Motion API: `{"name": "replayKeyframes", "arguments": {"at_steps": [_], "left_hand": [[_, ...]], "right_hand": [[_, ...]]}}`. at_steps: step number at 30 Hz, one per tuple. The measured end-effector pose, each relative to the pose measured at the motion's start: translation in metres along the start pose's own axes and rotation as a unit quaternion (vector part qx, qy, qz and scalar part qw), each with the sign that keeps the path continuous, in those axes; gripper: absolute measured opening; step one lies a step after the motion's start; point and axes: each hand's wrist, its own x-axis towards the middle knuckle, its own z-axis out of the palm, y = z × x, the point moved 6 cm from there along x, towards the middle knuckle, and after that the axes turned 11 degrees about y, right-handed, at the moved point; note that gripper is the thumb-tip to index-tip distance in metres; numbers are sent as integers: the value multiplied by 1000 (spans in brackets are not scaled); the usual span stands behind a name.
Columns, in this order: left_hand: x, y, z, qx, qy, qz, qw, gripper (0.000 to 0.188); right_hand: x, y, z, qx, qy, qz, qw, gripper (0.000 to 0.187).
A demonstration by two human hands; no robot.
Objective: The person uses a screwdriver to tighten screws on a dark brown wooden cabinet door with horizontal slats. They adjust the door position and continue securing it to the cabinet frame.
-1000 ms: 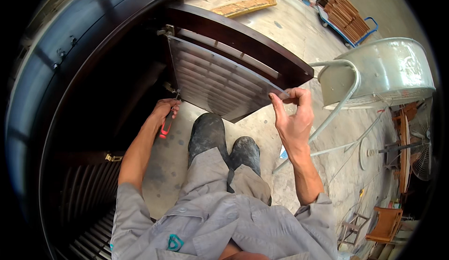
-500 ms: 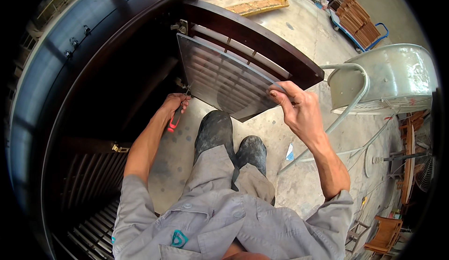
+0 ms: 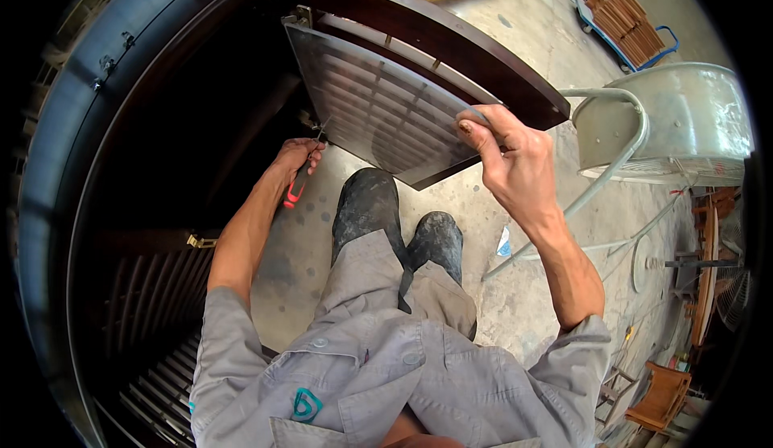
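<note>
My left hand (image 3: 301,156) is closed around a screwdriver (image 3: 292,196) with a red and black handle. The tool's shaft points up toward the lower hinge (image 3: 308,120) of a dark wooden cabinet door (image 3: 451,28); whether the tip touches a screw, I cannot tell. A clear, greyish panel (image 3: 378,98) lies over the inside of the slatted door. Between thumb and fingers, my right hand (image 3: 515,154) pinches the panel's outer corner. Near the panel's inner top corner shows the upper hinge (image 3: 302,16).
The dark cabinet (image 3: 137,166) stands open on my left, with a second slatted door (image 3: 157,295) below. To the right is a large metal drum fan (image 3: 660,118) on a tubular stand. Farther off are a blue trolley (image 3: 628,33) stacked with wood and a small wooden chair (image 3: 659,400).
The view has shifted a little, so the cabinet door and panel sit slightly higher and farther left. Both hands keep their holds on the screwdriver and the panel.
</note>
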Motion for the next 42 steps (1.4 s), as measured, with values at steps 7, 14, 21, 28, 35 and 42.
{"name": "replayKeyframes", "arguments": {"at_steps": [7,14,21,28,35,42], "left_hand": [[2,-1,-3,-7,11,10,1000,20],[-5,3,3,17,48,48,998,17],[6,-6,-3,13,73,61,995,19],[7,-5,-7,163,127,121,971,26],[-4,0,-6,237,177,168,940,24],[8,-15,-16,264,159,175,935,32]], "right_hand": [[14,1,4,4,17,-18,1000,7],[12,4,5,5,0,15,1000,8],[12,6,7,14,0,22,1000,9],[13,3,8,-6,-6,21,1000,7],[15,-7,7,-40,-18,0,999,9],[13,-6,10,-32,-26,22,999,11]]}}
